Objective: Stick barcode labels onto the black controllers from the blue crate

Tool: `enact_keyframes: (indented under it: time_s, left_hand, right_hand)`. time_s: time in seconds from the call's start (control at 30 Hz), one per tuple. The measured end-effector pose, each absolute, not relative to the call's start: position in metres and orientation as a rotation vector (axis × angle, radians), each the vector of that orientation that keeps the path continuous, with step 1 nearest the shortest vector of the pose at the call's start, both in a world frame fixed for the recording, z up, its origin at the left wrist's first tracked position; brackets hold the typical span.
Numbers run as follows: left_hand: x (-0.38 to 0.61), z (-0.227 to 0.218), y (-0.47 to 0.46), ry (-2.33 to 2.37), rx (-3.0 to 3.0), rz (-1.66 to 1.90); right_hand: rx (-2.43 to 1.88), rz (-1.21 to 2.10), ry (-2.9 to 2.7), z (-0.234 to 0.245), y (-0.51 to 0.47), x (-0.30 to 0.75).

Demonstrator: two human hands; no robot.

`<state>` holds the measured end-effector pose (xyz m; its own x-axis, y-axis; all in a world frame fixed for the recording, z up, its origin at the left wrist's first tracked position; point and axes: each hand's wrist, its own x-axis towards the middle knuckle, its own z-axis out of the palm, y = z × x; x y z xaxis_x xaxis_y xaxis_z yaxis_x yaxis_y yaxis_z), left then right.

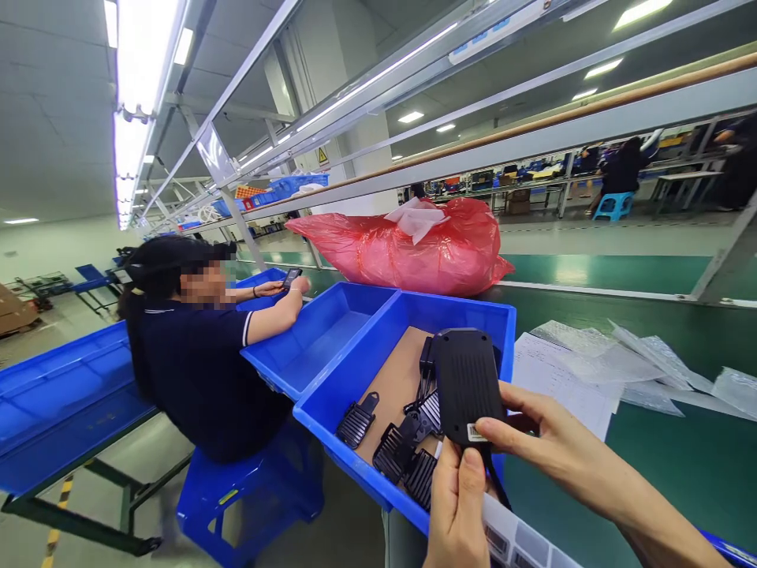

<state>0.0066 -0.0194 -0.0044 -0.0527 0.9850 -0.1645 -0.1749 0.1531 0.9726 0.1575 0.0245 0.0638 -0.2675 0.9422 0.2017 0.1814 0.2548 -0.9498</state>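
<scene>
Head camera view: the left hand (458, 513) pinches the lower end of a flat, black, round-cornered plastic device (467, 383), while the right hand (550, 434) grips its right edge, thumb at a small white barcode label (476, 433). Behind the device, a blue plastic bin (362, 361) holds ribbed black plastic pieces (356, 424).

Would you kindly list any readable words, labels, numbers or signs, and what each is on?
No words or numbers are legible.
Barcode label on black device: too small.
Label sheet: blurred.
Paper sheet: print too faint.
Triangular yellow sign on pillar: too small.
Stool sticker: too small.
</scene>
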Motion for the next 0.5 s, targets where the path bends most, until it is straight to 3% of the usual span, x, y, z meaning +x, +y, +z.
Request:
enact_keyframes:
  time_s: [0.1,0.27,0.5]
  left_hand:
    - [-0.008,0.022,-0.006,0.986,1.337,1.04]
    - [-0.054,0.067,0.075,1.062,1.714,0.748]
    - [-0.061,0.033,0.225,1.531,2.019,0.188]
  right_hand:
    - [-0.991,1.272,-1.497,0.059,0.026,0.177]
    - [-1.262,0.977,-1.268,0.029,0.054,0.25]
    - [-1.631,0.972,-1.067,-0.069,0.102,0.294]
